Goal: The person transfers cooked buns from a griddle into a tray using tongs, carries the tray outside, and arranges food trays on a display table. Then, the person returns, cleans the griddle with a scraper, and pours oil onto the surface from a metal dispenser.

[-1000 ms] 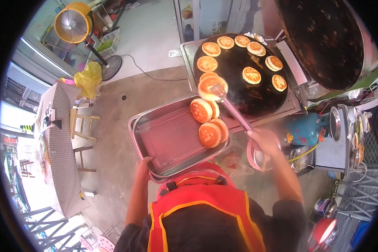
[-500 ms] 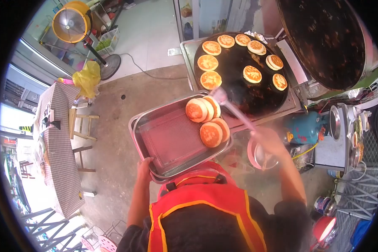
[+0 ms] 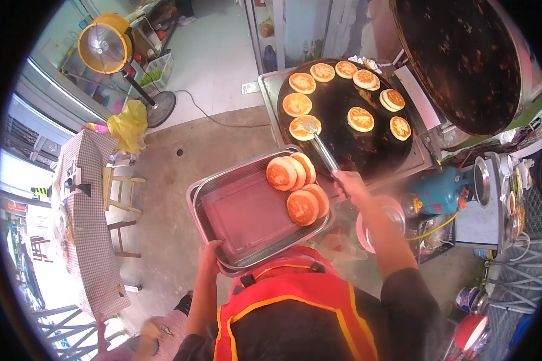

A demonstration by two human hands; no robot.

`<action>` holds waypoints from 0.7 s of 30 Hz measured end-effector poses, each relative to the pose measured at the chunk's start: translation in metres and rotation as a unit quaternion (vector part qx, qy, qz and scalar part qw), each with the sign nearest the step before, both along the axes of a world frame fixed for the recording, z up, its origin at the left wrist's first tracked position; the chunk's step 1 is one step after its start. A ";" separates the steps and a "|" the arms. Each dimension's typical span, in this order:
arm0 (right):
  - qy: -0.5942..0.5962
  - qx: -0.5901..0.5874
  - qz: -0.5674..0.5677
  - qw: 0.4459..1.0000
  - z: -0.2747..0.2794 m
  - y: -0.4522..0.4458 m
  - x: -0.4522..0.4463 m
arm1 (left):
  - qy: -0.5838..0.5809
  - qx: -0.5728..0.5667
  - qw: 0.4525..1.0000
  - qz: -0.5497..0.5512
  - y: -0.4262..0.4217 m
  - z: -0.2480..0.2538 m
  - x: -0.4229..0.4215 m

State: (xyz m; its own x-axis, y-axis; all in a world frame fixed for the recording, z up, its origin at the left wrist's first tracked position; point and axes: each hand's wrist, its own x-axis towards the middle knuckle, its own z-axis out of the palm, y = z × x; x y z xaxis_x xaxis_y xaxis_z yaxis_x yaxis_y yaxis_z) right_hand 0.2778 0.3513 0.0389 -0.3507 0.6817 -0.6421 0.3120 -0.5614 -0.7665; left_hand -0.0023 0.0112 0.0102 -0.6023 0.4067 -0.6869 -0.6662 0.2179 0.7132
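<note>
My left hand grips the near-left corner of a metal tray with a mesh liner. Several browned flatbreads lean together in two groups at the tray's right end. My right hand is closed on the handle of metal tongs. The tongs' tip rests on a flatbread at the left edge of the round black griddle. More flatbreads lie around the griddle's rim, some overlapping, and one sits nearer its middle.
The griddle's raised lid stands at the upper right. A blue gas cylinder and a pink basin are at the right. At left are a checkered table, stools and a yellow fan. Another person is at the lower left.
A flatbread has gone from the tongs into the tray's upper group. The tongs have moved back onto a flatbread on the griddle. Another person has come into view at the lower left.
</note>
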 end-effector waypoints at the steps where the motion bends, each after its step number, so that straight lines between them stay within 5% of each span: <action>1: -0.046 0.064 0.013 0.997 0.001 0.000 0.007 | -0.002 -0.002 1.000 0.001 -0.001 -0.002 0.000; 3: -0.139 0.190 0.037 0.971 0.004 0.003 0.024 | 0.005 0.001 1.000 -0.003 -0.002 -0.003 0.000; 4: -0.238 0.323 0.071 0.913 0.006 0.003 0.030 | 0.009 0.001 1.000 -0.006 -0.003 -0.003 0.001; 6: -0.410 0.554 0.127 0.713 0.016 0.005 0.037 | 0.003 0.008 1.000 -0.005 0.001 0.006 0.005; 11: -0.475 0.621 0.232 0.578 0.025 0.001 0.044 | -0.009 0.014 1.000 0.000 0.003 0.002 0.003; 15: -0.445 0.607 0.222 0.620 0.047 -0.022 0.069 | -0.005 0.003 1.000 -0.009 -0.002 -0.002 0.002; 18: -0.287 0.487 0.219 0.795 0.028 -0.009 0.101 | -0.005 0.009 1.000 -0.008 0.002 0.002 0.004; 19: -0.146 0.281 0.135 0.939 0.030 -0.008 0.102 | -0.003 0.010 1.000 -0.010 0.002 0.005 0.004; 21: -0.109 0.108 0.048 0.987 0.038 -0.007 0.088 | -0.004 0.010 1.000 -0.009 0.002 0.004 0.004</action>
State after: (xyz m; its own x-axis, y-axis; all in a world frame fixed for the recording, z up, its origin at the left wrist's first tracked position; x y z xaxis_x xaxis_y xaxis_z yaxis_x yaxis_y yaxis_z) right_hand 0.3656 0.3445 0.0773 -0.2904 0.7814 -0.5523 0.5259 -0.3519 -0.7744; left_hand 0.0019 0.0127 0.0145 -0.5894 0.4312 -0.6831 -0.6674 0.2165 0.7125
